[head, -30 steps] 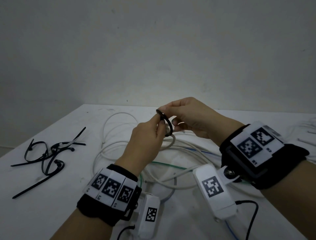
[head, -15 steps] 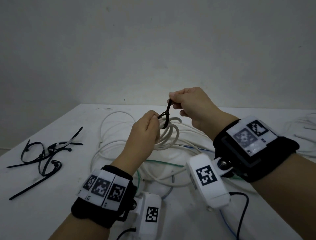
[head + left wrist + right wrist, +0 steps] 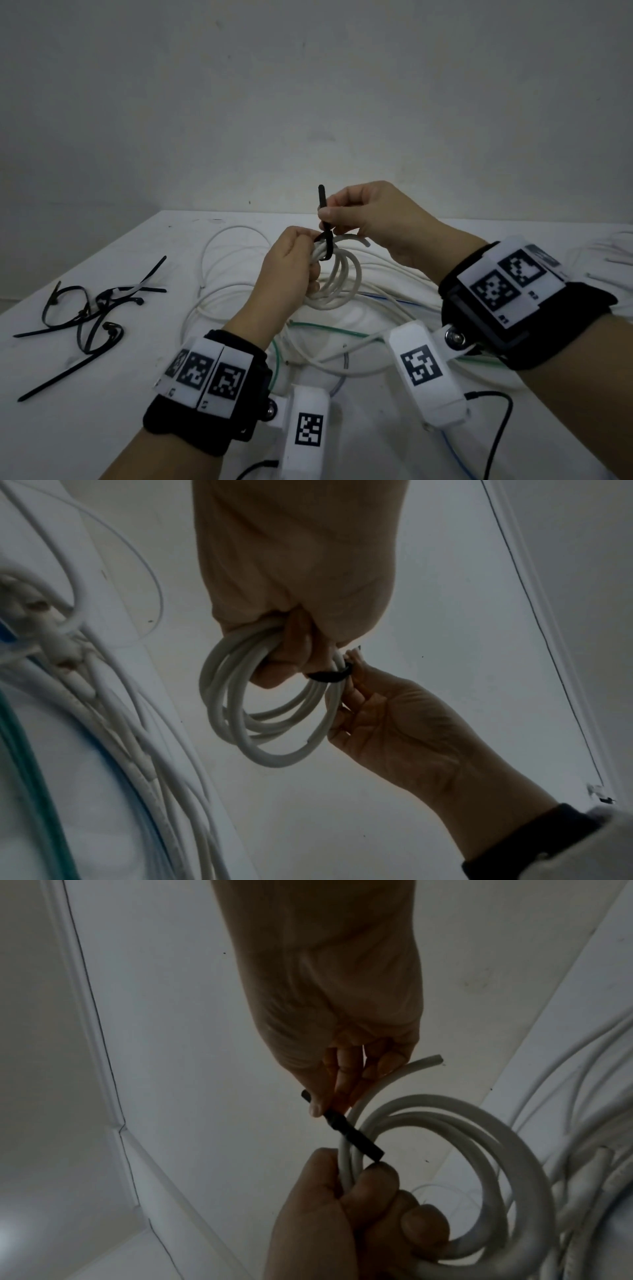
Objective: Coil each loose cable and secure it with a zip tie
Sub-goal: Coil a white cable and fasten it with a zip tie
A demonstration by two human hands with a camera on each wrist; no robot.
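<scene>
A small white coiled cable (image 3: pixel 339 277) (image 3: pixel 260 723) (image 3: pixel 455 1164) hangs in the air above the table, gripped at its top by my left hand (image 3: pixel 291 267) (image 3: pixel 294 631) (image 3: pixel 346 1213). A black zip tie (image 3: pixel 324 222) (image 3: pixel 329 675) (image 3: pixel 352 1137) is wrapped tight round the coil's strands. My right hand (image 3: pixel 370 219) (image 3: pixel 387 723) (image 3: pixel 335 1064) pinches the tie's free tail, which stands up and away from the coil. One cut end of the cable (image 3: pixel 435 1060) sticks out beside the right fingers.
Loose white, green and blue cables (image 3: pixel 359 329) lie tangled on the white table (image 3: pixel 102 394) under the hands. A heap of spare black zip ties (image 3: pixel 85 311) lies at the left. More white cable (image 3: pixel 603 253) lies at the far right. A plain wall stands behind.
The zip tie's wide loop has been drawn tight round the coil. My right hand has pulled the tail upward, and more tail now stands above its fingers.
</scene>
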